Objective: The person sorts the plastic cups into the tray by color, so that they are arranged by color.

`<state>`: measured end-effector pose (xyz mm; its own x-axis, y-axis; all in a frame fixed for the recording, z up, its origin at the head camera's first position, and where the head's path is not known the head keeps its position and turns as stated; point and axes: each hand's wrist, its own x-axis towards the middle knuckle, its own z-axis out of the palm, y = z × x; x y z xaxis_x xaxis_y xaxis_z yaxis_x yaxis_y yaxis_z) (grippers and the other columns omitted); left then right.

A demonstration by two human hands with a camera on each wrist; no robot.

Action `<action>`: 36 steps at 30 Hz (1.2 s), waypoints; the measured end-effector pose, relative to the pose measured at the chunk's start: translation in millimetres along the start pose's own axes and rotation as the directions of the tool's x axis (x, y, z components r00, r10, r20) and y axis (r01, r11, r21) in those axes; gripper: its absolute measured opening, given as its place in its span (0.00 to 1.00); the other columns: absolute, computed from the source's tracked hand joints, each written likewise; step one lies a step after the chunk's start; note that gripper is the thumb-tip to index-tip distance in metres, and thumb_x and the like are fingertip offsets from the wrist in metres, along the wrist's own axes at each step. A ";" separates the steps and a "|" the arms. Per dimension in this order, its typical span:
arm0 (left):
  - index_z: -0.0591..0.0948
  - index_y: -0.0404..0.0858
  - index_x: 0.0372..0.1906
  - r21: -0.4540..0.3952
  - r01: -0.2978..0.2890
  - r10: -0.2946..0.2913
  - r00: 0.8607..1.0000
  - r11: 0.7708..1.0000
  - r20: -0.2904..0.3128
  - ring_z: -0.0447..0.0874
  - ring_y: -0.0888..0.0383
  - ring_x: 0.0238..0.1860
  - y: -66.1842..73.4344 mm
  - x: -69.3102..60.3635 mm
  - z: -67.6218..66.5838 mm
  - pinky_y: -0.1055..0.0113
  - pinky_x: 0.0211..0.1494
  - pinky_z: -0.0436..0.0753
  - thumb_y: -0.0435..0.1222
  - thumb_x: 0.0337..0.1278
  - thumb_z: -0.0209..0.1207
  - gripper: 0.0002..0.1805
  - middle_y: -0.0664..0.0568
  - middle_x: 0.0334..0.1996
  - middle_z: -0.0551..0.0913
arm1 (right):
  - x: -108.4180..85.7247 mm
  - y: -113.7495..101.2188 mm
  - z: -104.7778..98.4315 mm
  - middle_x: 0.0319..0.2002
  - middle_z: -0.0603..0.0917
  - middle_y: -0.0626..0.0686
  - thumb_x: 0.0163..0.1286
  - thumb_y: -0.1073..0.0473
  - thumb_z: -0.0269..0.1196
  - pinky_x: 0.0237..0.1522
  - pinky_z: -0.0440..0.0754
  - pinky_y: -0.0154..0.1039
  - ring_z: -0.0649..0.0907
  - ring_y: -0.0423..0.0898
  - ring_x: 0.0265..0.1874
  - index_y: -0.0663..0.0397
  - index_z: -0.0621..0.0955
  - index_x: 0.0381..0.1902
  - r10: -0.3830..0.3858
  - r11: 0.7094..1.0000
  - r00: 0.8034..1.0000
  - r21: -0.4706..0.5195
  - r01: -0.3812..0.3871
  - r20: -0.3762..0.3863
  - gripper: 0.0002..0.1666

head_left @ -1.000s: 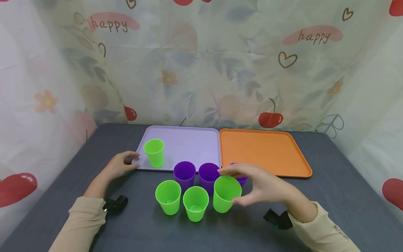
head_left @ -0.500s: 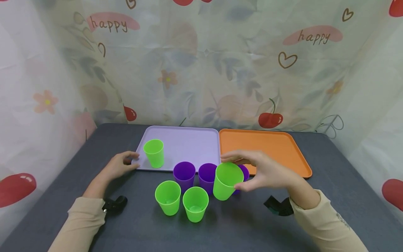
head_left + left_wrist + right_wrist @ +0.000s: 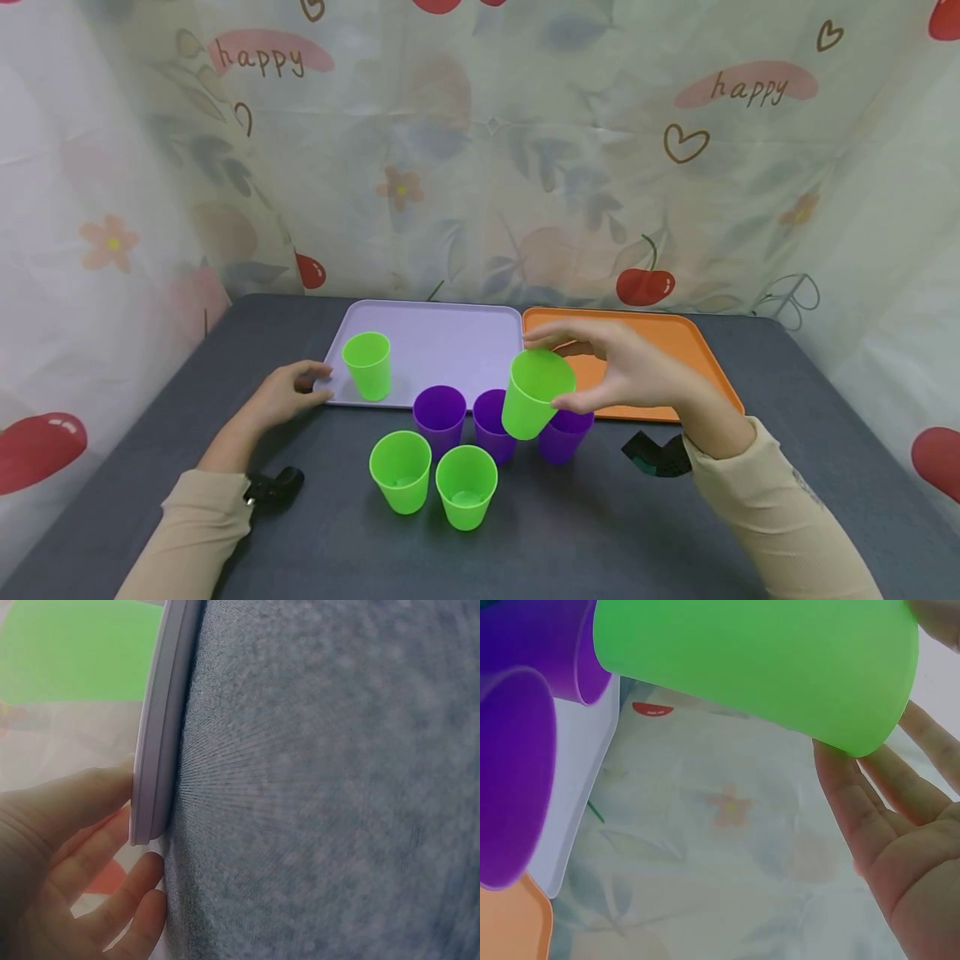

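My right hand (image 3: 626, 362) holds a green cup (image 3: 534, 396) by its rim, thumb on the near side and fingers on the far side. The cup is raised and tilted, in front of two of the purple cups (image 3: 566, 433). In the right wrist view the green cup (image 3: 765, 660) spans the top, beside the fingers (image 3: 855, 802). At the near left corner of the lavender tray (image 3: 450, 342), my left hand (image 3: 281, 392) holds the edge between thumb and fingers. One green cup (image 3: 369, 367) stands on that tray near this hand.
Two green cups (image 3: 401, 473) stand on the dark table (image 3: 585, 542) in front of a row of purple cups, the leftmost purple cup (image 3: 439, 417) included. An orange tray (image 3: 660, 337) adjoins the lavender one on the right. A patterned curtain (image 3: 487, 167) hangs behind the table.
My right hand has lifted the green cup off the table and carried it up and away from me, uncovering the right purple cup. The left hand stays at the tray corner.
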<state>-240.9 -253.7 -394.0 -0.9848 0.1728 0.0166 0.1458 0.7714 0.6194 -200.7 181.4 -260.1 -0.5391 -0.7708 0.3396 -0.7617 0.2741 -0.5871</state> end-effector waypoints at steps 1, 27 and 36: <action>0.75 0.30 0.55 -0.001 0.005 -0.005 1.000 1.000 0.003 0.75 0.36 0.54 0.5 -0.1 0.1 0.46 0.54 0.75 0.37 0.56 0.60 0.23 0.34 0.53 0.77 | 2.0 0.5 -1.0 0.54 0.80 0.54 0.49 0.65 0.72 0.55 0.78 0.37 0.79 0.41 0.53 0.57 0.75 0.57 0.004 1.000 1.000 -0.007 -0.004 -0.002 0.35; 0.74 0.30 0.56 -0.002 0.021 -0.021 1.000 1.000 0.015 0.75 0.36 0.54 1.5 0.1 -0.5 0.47 0.53 0.75 0.38 0.56 0.61 0.24 0.34 0.54 0.77 | 60.2 29.8 -1.0 0.53 0.81 0.54 0.52 0.62 0.71 0.57 0.76 0.37 0.81 0.45 0.52 0.57 0.75 0.57 0.061 0.998 0.998 -0.001 -0.061 -0.010 0.33; 0.75 0.31 0.55 -0.009 0.014 -0.014 1.000 1.000 0.008 0.75 0.37 0.53 0.8 0.1 -0.1 0.48 0.52 0.76 0.38 0.56 0.61 0.24 0.34 0.54 0.77 | 78.8 38.1 6.5 0.53 0.81 0.53 0.51 0.60 0.72 0.55 0.77 0.39 0.81 0.46 0.52 0.56 0.76 0.56 0.093 0.995 0.996 -0.021 -0.093 -0.006 0.32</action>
<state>-241.0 -253.1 -393.5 -0.9860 0.1666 0.0015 0.1308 0.7681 0.6268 -269.8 127.3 -260.5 -0.6096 -0.7387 0.2876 -0.7156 0.3568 -0.6005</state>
